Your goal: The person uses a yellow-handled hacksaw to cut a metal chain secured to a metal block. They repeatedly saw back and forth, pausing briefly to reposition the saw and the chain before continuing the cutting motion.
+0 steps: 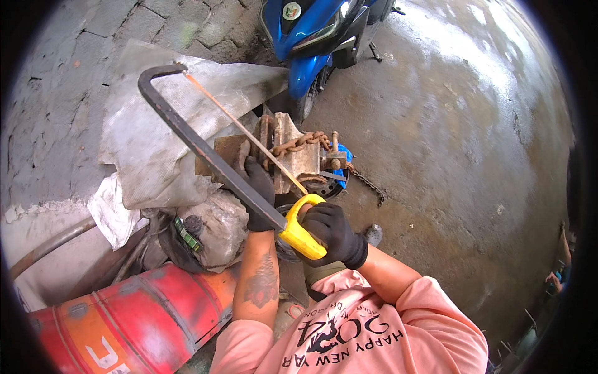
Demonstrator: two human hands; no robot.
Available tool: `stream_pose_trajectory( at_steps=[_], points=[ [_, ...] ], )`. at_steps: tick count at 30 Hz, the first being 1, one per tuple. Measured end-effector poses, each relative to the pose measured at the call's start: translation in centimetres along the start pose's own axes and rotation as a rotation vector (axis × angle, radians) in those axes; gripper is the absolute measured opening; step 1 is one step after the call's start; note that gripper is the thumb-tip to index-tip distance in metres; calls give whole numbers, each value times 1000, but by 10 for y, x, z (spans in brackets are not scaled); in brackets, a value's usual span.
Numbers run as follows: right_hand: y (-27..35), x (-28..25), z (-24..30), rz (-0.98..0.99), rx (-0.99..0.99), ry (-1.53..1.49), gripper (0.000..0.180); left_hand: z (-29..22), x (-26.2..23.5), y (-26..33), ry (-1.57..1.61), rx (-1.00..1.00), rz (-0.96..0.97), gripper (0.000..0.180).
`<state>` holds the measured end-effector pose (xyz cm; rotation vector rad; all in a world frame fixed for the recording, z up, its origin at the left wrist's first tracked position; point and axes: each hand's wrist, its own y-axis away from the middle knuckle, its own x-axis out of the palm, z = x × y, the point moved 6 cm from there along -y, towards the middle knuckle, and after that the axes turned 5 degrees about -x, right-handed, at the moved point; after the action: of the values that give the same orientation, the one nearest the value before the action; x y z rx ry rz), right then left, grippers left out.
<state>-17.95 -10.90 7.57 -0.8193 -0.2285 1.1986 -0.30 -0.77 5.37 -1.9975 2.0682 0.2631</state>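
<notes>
My right hand (330, 232), in a dark glove, is closed around the yellow handle (301, 227) of a hacksaw (187, 134). The saw's dark frame slants up to the left, with a thin orange blade (233, 119) strung along it. The blade crosses a rusty bench vise (293, 159) beside the left end of a rusty chain (302, 143) lying over the jaws; whether it touches the chain I cannot tell. My left hand (258, 181), gloved too, is against the vise's left side under the saw frame, which hides most of its fingers.
A red and orange drum (143, 318) lies at lower left, below a plastic-wrapped bundle (218, 227). Grey sheeting (149, 143) spreads left of the vise. A blue motorbike (311, 37) stands beyond it. Loose chain (369, 182) trails onto the concrete floor (448, 187).
</notes>
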Motion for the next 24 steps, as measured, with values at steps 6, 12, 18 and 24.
stream_pose_trajectory(
  at_steps=[6, 12, 18, 24],
  points=[
    [6, -5, 7, -37, 36, -19, 43, 11, -4, 5, -239, 193, -10, 35],
    [-15, -11, 12, 42, 92, 13, 39, -7, -3, 6, -325, 305, -45, 34],
    [-5, 7, 22, -3, 56, 146, 28, 23, 2, 5, 48, 12, 214, 36],
    [-16, -7, 33, -53, 193, -35, 34, 40, -13, 10, -476, 267, 110, 36]
  ],
)
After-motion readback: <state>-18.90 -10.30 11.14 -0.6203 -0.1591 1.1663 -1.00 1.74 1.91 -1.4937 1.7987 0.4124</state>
